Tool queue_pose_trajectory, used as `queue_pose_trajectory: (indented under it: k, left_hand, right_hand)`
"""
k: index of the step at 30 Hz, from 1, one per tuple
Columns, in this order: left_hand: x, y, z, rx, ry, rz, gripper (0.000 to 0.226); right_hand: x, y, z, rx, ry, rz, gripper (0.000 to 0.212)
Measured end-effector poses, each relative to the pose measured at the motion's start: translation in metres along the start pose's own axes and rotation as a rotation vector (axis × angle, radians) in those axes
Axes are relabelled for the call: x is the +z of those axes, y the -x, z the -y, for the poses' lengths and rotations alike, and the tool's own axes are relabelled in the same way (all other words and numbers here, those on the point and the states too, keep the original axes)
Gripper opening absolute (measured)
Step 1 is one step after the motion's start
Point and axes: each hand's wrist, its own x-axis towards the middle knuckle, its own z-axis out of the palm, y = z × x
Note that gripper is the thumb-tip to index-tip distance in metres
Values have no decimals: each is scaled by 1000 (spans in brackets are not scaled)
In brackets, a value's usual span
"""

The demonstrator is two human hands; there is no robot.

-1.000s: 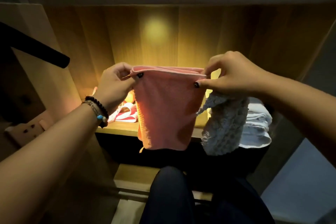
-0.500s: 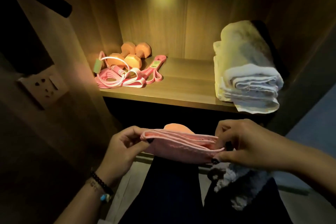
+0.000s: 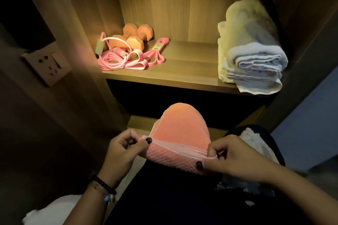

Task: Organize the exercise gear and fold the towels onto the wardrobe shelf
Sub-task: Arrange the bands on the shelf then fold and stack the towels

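A pink textured towel (image 3: 180, 133) lies draped over my knee, its near edge folded toward me. My left hand (image 3: 124, 153) pinches the left corner of that edge and my right hand (image 3: 232, 157) pinches the right corner. On the lit wardrobe shelf (image 3: 186, 67) sit two orange dumbbells (image 3: 133, 37), a skipping rope (image 3: 117, 49) and pink resistance bands (image 3: 128, 60) at the left. A stack of folded pale towels (image 3: 252, 56) rests at the shelf's right end. A white fluffy towel (image 3: 259, 144) lies on my right thigh.
A wall socket (image 3: 48, 64) is on the left panel. A lower wooden ledge (image 3: 140, 123) runs below the shelf, behind my knee. Dark wardrobe walls close in on both sides. Something pale (image 3: 53, 212) lies at the bottom left.
The pink towel came down from being held up before the shelf and now lies over my knee. Both hands keep pinching its corners. My view has tilted downward.
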Motion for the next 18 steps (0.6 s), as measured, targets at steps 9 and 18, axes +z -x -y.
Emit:
queue_pose_trajectory:
  k: [9, 18]
  left_hand:
    - [14, -9, 17, -151, -63, -118, 18]
    - [17, -19, 17, -180, -141, -126, 16]
  right_hand:
    - [35, -12, -31, 200, -298, -232, 31]
    - [38, -20, -35, 200, -345, -422, 12]
